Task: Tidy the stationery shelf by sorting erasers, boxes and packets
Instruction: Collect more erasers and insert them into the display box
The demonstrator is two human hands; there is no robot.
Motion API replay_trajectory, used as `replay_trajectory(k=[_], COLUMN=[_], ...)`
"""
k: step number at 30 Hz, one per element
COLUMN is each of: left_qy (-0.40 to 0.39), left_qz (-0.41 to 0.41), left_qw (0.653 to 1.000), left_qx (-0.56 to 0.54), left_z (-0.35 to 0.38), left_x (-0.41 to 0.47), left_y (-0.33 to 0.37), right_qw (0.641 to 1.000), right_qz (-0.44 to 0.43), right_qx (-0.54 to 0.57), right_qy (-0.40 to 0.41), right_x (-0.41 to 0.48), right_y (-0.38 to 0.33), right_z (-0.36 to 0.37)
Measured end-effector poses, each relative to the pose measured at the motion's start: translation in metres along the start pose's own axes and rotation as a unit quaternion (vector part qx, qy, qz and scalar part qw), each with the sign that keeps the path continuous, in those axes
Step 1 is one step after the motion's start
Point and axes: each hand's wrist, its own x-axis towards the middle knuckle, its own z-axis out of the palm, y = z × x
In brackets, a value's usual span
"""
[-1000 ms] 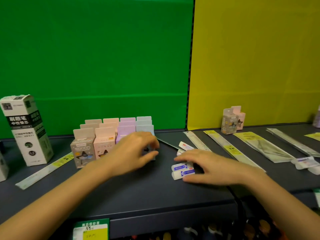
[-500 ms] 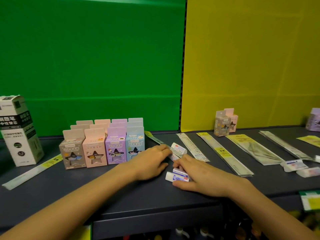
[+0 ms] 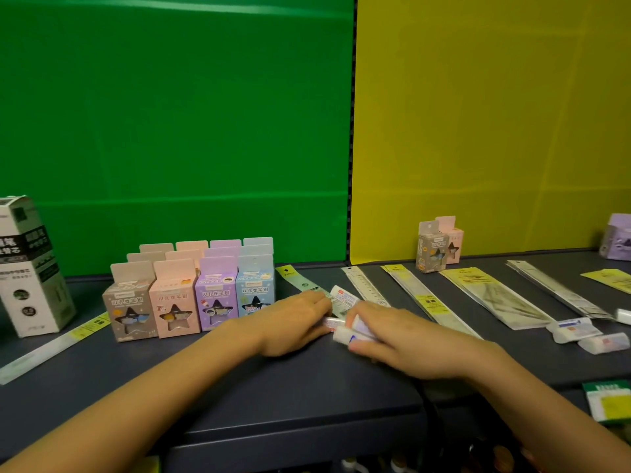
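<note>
Gripping erasers (image 3: 345,333) | both hands (image 3: 392,339) clenched round them | label print blurred, unreadable

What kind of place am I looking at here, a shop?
Probably a stationery shop display, or a mock-up of one: a dark shelf with rows of small star-window boxes, long packets laid flat, and a price label on the shelf edge.

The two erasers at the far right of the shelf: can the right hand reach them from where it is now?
Probably yes. The right hand is busy with the erasers at the middle, but only flat packets lie between it and the two erasers; nothing upright blocks the way.
</note>
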Motion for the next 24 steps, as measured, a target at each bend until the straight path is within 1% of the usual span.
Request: replay_trajectory(k=[6,9,11,14,16,18,21,24], left_qy=[-0.032,-0.035,-0.029,0.004,0.03,0.049,0.085,0.1], left_qz=[-0.015,-0.036,-0.045,-0.056,-0.056,-0.062,-0.089,-0.114], left_qw=[0.999,0.997,0.995,0.992,0.991,0.989,0.982,0.974], left_qx=[-0.004,-0.05,-0.084,-0.11,-0.117,-0.123,-0.147,-0.167], left_z=[-0.002,-0.004,-0.006,-0.011,-0.013,-0.015,-0.017,-0.021], left_x=[-0.011,-0.019,-0.023,-0.03,-0.036,-0.043,-0.051,-0.067], left_y=[0.001,0.003,0.004,0.002,-0.001,-0.004,-0.008,-0.011], right_qw=[0.994,0.987,0.98,0.971,0.969,0.973,0.976,0.972], right_qz=[0.062,0.117,0.139,0.161,0.173,0.18,0.186,0.205], right_qx=[0.072,0.025,-0.015,-0.037,-0.05,-0.049,-0.018,0.027], right_qy=[0.062,0.111,0.144,0.175,0.17,0.139,0.108,0.114], right_x=[0.033,0.056,0.069,0.083,0.09,0.095,0.096,0.101], right_y=[0.029,0.037,0.039,0.038,0.039,0.04,0.047,0.051], right_z=[-0.023,-0.021,-0.017,-0.011,-0.007,-0.002,0.0,0.005])
